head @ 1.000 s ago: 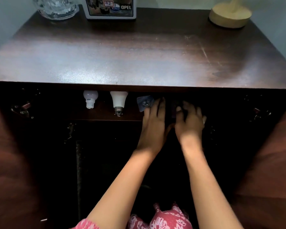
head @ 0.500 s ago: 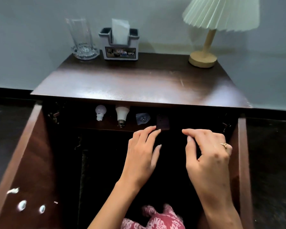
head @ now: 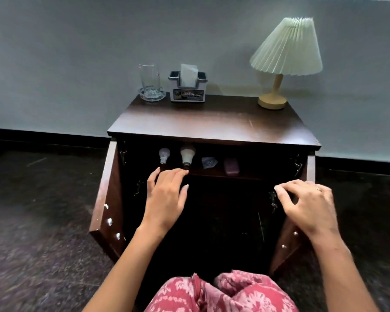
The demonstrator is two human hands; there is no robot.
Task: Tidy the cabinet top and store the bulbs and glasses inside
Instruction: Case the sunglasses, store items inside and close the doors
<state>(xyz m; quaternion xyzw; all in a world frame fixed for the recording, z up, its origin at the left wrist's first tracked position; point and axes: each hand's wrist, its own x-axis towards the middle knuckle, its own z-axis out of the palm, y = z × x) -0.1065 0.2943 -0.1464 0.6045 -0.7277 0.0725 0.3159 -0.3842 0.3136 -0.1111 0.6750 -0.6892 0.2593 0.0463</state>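
Cabinet (head: 212,122), frame centre, both doors (head: 106,199) standing open.

Top, upper centre: glass (head: 150,81) sitting in a glass dish; tissue holder (head: 187,86) just beside it; lamp (head: 282,61) standing at the right rear corner.

Inner shelf (head: 245,175), left to right: small bulb (head: 164,155), large bulb (head: 187,155), clear packet (head: 208,162), purple block (head: 231,165), all lying apart.

Left hand (head: 164,199) hovering below the bulbs, fingers (head: 176,173) loosely spread, gripping nothing.

Right hand (head: 309,203) hovering at the right door's edge, fingers curled and spread, empty.
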